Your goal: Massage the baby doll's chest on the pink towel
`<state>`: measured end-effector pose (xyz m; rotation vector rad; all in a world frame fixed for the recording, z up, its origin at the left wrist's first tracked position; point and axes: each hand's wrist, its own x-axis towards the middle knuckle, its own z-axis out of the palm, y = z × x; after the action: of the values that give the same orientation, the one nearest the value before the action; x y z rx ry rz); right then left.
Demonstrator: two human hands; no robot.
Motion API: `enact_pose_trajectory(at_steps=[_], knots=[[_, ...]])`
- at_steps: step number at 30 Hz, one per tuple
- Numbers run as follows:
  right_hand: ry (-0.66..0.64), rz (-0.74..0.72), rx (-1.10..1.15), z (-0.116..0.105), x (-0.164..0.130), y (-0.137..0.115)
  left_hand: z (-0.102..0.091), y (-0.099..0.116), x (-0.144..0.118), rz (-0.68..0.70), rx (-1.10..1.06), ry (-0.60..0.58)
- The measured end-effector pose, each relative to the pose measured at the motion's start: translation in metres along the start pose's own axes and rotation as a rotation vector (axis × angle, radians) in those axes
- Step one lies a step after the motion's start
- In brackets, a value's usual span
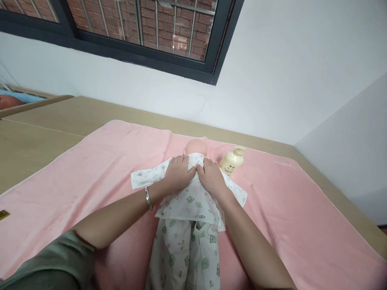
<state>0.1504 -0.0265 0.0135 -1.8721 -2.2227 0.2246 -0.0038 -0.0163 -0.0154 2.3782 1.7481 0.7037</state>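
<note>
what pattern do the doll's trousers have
The trousers are white with scattered small, mostly green animal-like prints, seen best in the head view.

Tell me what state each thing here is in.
Doll, lying down, dressed
Shirt, on the doll, sleeves spread
Pants, legs side by side
Left hand, open on the shirt
Right hand, open on the shirt
Bottle, beside the doll; upright or lying unclear
Blanket, spread out, slightly wrinkled
Window, whether shut unclear

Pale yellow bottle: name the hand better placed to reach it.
Likely the right: the right hand rests on the printed top close to the bottle, while the left hand rests farther from it.
</note>
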Motion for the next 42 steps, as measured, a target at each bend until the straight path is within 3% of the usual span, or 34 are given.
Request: enact_pose_trajectory(at_steps=[11, 18, 24, 27, 32, 36, 38, 42], knots=[[-0.061, 0.059, 0.044, -0.004, -0.003, 0.0, -0.006, 0.003, -0.002, 0.01, 0.009, -0.034], [-0.075, 0.055, 0.103, -0.007, 0.005, 0.012, 0.001, 0.015, -0.023, 0.08, 0.139, 0.101], [-0.021, 0.069, -0.081, -0.003, -0.013, -0.013, -0.013, -0.004, 0.004, -0.023, -0.07, -0.082], [-0.019, 0.064, -0.101, -0.002, -0.019, -0.019, -0.015, -0.006, 0.009, -0.068, -0.084, -0.116], [-0.049, 0.019, 0.016, -0.006, -0.005, 0.003, 0.004, 0.015, -0.016, 0.041, 0.101, 0.05], [-0.046, 0.033, 0.1, -0.007, 0.007, 0.02, 0.015, 0.023, -0.026, 0.085, 0.108, 0.174], [-0.033, 0.038, 0.078, -0.006, 0.005, 0.017, 0.011, 0.018, -0.019, 0.068, 0.083, 0.146], [-0.022, 0.06, -0.049, -0.005, -0.011, -0.007, -0.006, 0.004, 0.003, -0.02, -0.042, -0.032]])
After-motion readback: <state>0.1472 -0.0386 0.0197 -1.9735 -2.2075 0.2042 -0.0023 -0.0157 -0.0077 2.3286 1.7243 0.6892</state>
